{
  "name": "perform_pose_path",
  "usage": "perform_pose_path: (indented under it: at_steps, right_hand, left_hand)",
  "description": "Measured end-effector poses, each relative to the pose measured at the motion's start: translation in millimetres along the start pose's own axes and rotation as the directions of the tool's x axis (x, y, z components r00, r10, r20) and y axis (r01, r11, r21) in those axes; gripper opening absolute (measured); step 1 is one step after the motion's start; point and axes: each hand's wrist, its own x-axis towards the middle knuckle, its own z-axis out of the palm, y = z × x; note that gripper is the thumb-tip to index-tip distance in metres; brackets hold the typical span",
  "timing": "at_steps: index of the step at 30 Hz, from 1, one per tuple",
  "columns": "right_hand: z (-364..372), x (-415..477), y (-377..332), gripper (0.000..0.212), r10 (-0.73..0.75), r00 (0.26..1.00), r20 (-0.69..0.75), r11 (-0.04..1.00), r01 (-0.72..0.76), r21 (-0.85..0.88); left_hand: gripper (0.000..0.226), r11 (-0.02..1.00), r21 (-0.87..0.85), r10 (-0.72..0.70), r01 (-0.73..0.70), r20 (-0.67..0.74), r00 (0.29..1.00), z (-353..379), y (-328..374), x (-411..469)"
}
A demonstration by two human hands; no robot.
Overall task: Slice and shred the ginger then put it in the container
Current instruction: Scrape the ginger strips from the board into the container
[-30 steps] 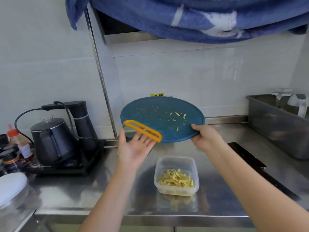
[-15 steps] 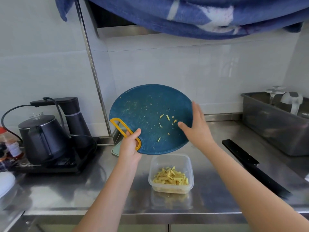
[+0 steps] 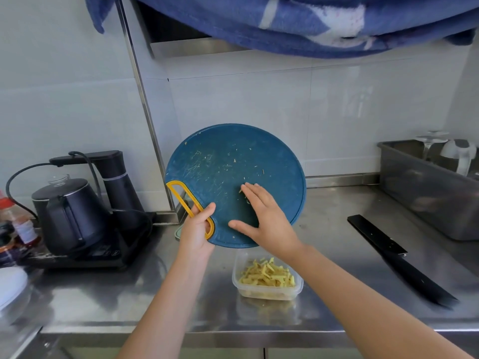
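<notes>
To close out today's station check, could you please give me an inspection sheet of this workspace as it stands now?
Surface: steel counter, reflective, with no spills visible.
Job's things: the round blue cutting board is held tilted above the clear container of ginger shreds. A few bits cling to the board. The black knife lies on the counter to the right.
Clutter: a black kettle sits on its base, with bottles at the far left.
Grippers: the left hand grips the board's yellow handle. The right hand lies flat on the board face.
Cables: one black cable loops behind the kettle.
Surroundings: white tiled wall, a blue cloth overhead, and a steel tub at the right.
</notes>
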Motion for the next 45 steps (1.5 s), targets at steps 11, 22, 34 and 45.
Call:
perform_pose_path:
  at_steps: [11,22,34,45]
  right_hand:
    - [0.4,-15.4,13.8,0.037,-0.047,0.995,-0.091,0.998,0.043,-0.041]
    - [-15.3,-44.0,18.0,0.040,0.095,0.977,-0.190,0.995,-0.091,0.030]
    - [-21.0,-46.7,17.1,0.022,0.073,0.961,-0.265,0.995,-0.050,0.092]
    - [-6.2,-55.7,26.6,0.051,-0.068,0.998,0.001,0.997,0.067,0.045]
  left_hand:
    - [0.025,0.998,-0.027,-0.051,0.049,-0.048,0.998,6.8,-18.8,-4.6]
    - [0.023,0.996,-0.076,-0.045,0.043,-0.020,0.999,9.9,-19.2,-4.0]
    - [0.034,0.998,-0.029,-0.050,0.051,0.030,0.998,11.4,-19.7,-5.3]
    - [0.029,0.999,-0.023,-0.030,0.031,0.054,0.998,14.7,-16.8,-3.9]
